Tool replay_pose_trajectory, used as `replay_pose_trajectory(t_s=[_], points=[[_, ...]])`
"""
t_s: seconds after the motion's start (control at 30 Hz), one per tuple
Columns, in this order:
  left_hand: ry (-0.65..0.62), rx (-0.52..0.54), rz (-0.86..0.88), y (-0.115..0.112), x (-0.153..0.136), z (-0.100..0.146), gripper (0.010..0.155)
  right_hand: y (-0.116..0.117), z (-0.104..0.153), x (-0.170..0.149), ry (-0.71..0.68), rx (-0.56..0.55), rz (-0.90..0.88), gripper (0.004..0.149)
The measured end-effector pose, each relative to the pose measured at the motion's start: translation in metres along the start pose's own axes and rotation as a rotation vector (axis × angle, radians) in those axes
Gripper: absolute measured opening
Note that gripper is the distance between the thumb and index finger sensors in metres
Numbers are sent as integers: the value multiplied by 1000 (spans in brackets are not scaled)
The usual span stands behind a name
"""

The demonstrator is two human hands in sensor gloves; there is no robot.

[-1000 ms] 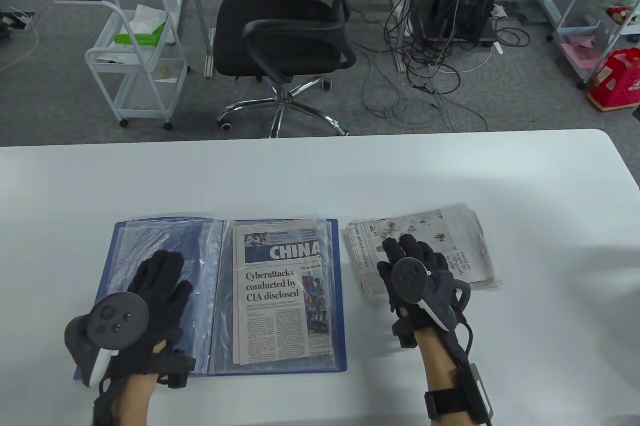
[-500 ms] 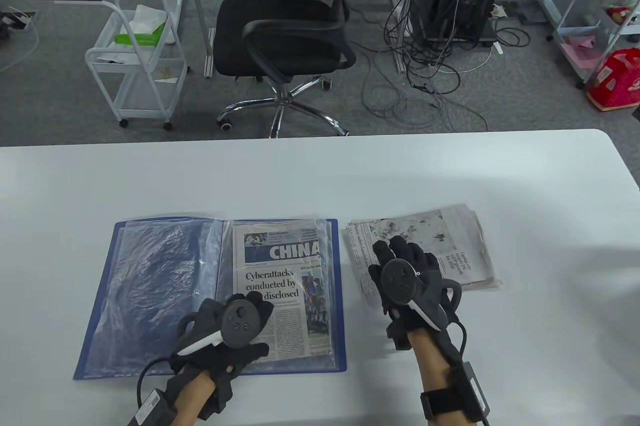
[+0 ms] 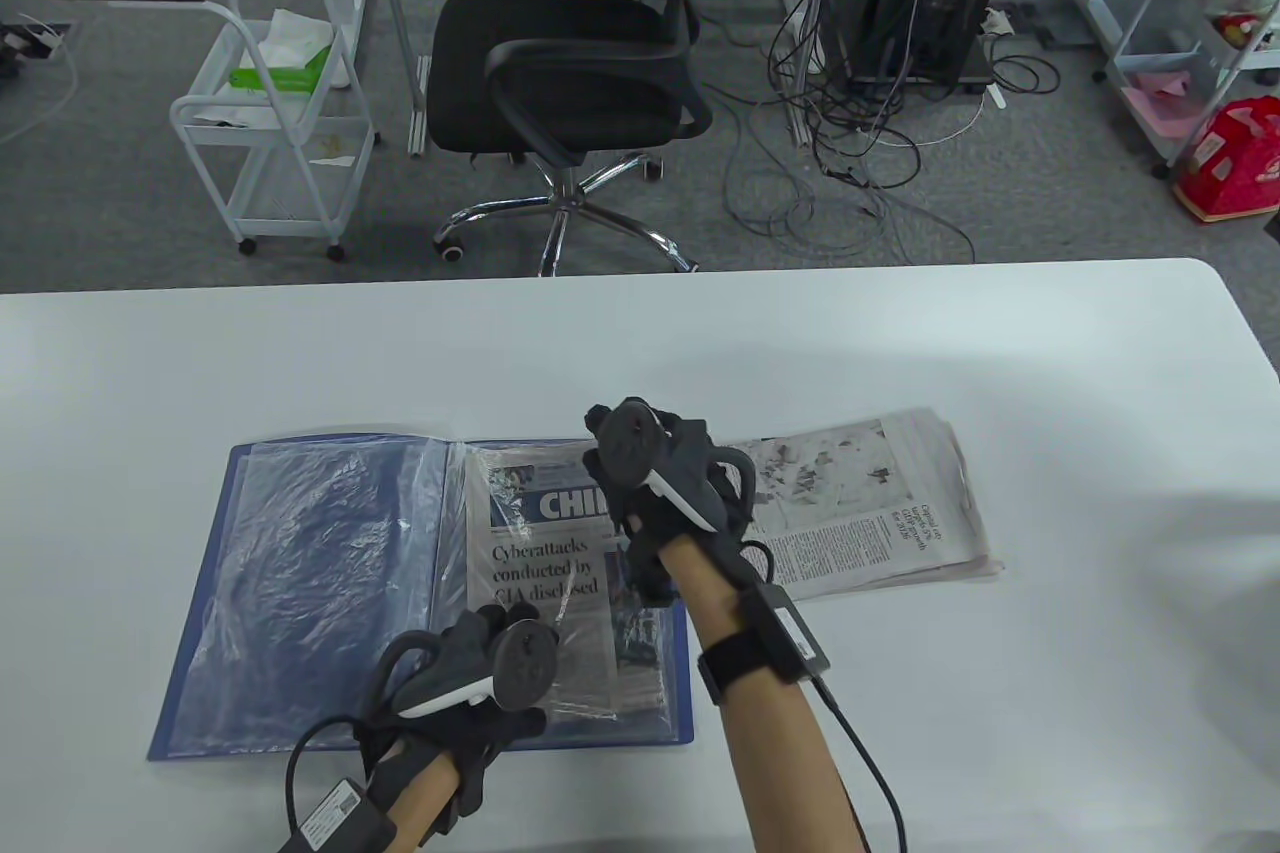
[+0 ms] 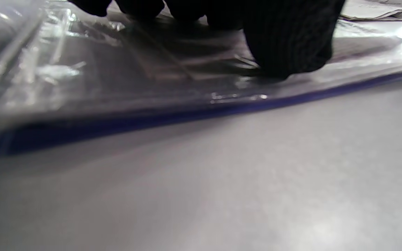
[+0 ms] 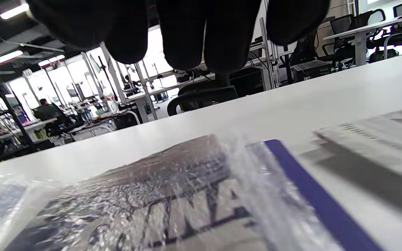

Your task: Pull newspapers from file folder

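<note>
Table view, folder: the blue file folder [image 3: 200, 653] lies open on the white table [image 3: 1000, 343], long axis running away from the person.
Table view, newspaper: the sleeved newspaper [image 3: 545, 583] sits in the right-hand clear pocket, masthead at the far end, where I judge the opening to be.
Table view, right hand: the right hand [image 3: 655, 463] hangs over that far end, nearer the opening; grip cannot be told.
Table view, left hand: the left hand [image 3: 470, 678] rests on the near end of the pocket.
Table view, stack: loose newspapers [image 3: 870, 503] lie just right of the folder.
Left wrist view: fingers [image 4: 288, 45] press flat on the plastic sleeve [image 4: 117, 87], not pinching.
Right wrist view: fingers [image 5: 208, 35] hang above the masthead, apart from it, holding nothing.
</note>
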State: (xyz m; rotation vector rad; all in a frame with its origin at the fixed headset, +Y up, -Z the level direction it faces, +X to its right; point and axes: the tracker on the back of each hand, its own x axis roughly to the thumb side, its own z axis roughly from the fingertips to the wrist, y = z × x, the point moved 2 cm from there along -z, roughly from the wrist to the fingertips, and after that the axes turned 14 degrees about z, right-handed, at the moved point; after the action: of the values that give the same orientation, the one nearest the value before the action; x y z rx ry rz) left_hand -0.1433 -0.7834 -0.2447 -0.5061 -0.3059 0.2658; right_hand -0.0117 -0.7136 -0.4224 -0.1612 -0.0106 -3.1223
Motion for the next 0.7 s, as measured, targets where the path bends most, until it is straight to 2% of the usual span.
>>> replay_pose_trajectory(t_s=[0.13, 0.33, 0.43, 0.6, 0.7], points=[[0, -4, 10, 0, -1, 0, 73, 26, -30, 15, 46, 94, 138, 51], [3, -16, 17, 0, -1, 0, 73, 42, -45, 15, 85, 110, 214, 46], [6, -26, 33, -1, -3, 0, 74, 43, -48, 11, 101, 127, 144, 38], [18, -33, 52, -1, -5, 0, 75, 39, -52, -2, 171, 165, -14, 36], [21, -31, 46, -1, -5, 0, 74, 34, -54, -8, 217, 151, -122, 36]])
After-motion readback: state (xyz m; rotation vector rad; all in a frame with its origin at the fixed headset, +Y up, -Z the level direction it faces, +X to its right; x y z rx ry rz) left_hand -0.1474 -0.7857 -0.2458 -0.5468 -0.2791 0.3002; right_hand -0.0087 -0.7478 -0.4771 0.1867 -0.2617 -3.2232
